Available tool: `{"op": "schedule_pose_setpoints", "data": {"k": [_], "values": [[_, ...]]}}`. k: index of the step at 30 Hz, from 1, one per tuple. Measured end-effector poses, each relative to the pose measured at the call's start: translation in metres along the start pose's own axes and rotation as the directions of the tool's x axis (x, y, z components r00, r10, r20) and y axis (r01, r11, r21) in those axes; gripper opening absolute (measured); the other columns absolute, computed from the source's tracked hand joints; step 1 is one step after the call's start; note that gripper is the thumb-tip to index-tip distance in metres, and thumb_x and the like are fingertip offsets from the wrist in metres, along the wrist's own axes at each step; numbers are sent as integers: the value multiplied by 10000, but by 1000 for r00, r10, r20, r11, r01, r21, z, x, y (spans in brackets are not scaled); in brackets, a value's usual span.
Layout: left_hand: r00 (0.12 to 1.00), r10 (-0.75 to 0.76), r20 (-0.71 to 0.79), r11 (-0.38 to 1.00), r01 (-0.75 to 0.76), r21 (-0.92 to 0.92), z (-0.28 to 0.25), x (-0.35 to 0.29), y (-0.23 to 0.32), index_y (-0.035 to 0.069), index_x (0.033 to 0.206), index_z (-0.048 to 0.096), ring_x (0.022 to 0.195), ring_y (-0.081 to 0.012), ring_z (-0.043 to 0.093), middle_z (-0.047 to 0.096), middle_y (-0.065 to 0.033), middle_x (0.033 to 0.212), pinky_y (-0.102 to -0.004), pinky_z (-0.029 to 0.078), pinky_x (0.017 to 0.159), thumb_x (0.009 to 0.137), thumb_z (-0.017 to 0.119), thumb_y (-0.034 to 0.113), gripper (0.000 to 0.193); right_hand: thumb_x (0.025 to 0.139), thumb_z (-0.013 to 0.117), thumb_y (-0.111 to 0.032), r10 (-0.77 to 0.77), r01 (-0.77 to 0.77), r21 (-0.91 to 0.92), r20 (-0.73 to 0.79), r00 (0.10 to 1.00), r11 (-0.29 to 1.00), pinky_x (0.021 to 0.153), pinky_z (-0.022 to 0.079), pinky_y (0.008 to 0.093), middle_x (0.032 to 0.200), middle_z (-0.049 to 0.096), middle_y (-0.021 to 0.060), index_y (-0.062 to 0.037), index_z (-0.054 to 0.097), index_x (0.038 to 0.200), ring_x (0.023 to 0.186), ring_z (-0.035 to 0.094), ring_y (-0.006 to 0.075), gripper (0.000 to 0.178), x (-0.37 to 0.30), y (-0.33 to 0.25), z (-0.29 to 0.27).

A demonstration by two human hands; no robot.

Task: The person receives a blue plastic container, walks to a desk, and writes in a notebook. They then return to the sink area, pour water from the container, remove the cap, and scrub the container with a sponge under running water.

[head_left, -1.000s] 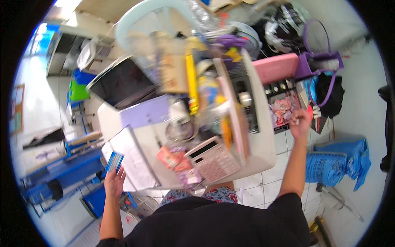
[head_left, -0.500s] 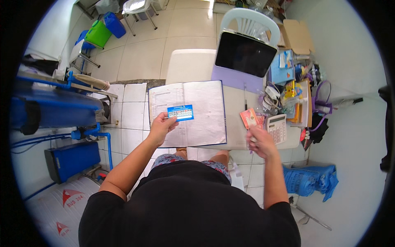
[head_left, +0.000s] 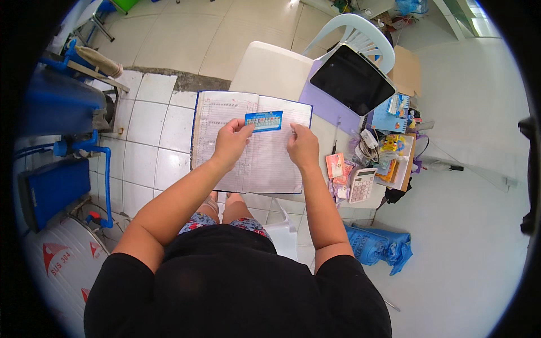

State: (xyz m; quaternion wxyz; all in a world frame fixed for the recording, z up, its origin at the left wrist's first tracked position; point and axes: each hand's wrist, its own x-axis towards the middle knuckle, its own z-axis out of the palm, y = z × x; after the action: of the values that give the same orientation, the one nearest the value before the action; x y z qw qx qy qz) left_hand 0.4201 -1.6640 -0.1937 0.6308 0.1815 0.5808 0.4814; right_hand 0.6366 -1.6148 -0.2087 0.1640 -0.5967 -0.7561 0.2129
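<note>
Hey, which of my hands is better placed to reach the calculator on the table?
Probably your right hand: it's nearer the calculator, while your left hand grips the blue card. Whether the right hand holds anything is unclear.

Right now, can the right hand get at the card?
Probably yes: the left hand grips the card by its left end, leaving the right end free, close to the right hand, with nothing seen between them.
</note>
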Motion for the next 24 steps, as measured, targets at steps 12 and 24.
{"op": "schedule_pose_setpoints", "data": {"k": [12,24], "values": [[955,291,62,772,-273,574,14,33,5,20,1004,654,761,-150,686,722,-106,845,-277,526,689,829,743,188,259,794,656,-293,457,-432,-428,-49,888,794,828,517,436,910,708,220,20,653,1010,886,681,378,380,36,125,-66],[904,371,212,450,-375,810,32,45,6,80,1236,551,701,-275,682,681,-107,743,-387,532,647,840,708,193,440,957,619,-271,515,-75,995,101,852,-70,469,446,242,669,549,31,-47,538,835,507,520,103,268,27,30,-42]]}}
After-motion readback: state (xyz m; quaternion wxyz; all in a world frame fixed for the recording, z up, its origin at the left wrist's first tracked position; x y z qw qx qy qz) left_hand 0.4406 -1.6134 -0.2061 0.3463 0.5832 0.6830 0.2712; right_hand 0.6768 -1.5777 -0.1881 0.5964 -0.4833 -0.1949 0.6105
